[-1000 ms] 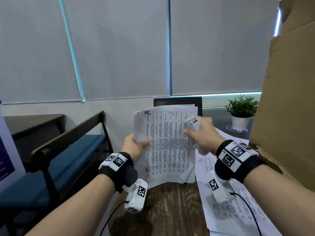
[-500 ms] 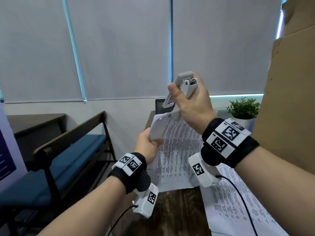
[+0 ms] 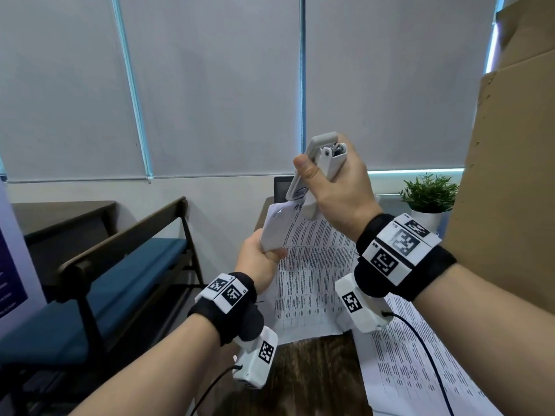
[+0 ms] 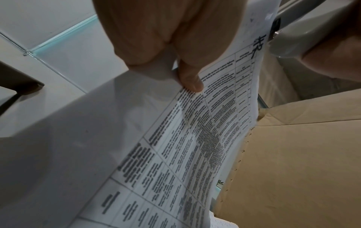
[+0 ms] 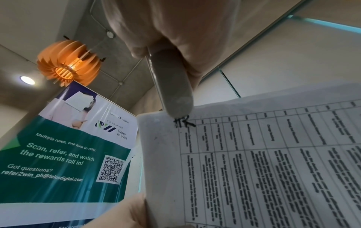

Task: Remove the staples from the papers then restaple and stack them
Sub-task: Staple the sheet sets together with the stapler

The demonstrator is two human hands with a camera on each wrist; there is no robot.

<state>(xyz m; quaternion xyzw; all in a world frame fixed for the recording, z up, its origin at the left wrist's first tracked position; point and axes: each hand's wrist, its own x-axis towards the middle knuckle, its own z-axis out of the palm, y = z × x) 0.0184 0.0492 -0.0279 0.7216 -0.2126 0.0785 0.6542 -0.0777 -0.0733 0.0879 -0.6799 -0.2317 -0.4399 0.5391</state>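
Observation:
My left hand (image 3: 259, 259) grips a bundle of printed papers (image 3: 312, 265) by its left edge, with the thumb (image 4: 190, 80) pressed on the front sheet. The sheets hang down above the table, printed with tables of text (image 5: 273, 162). My right hand (image 3: 336, 187) is wrapped around a white stapler (image 3: 315, 172) held nose down. Its mouth sits over the top left corner of the papers (image 5: 156, 121), beside a handwritten black mark (image 5: 183, 122). The stapler's tip (image 5: 173, 98) touches that corner.
More printed sheets (image 3: 420, 370) lie on the dark wooden table (image 3: 312, 376) at the right. A large cardboard box (image 3: 510, 190) stands at the far right, with a small potted plant (image 3: 428, 196) behind. A blue-cushioned bench (image 3: 99, 280) stands to the left.
A second ago the papers faced me upright with the stapler at their right edge. My right hand rose and brought the stapler over the top left corner, while my left hand curled the sheets.

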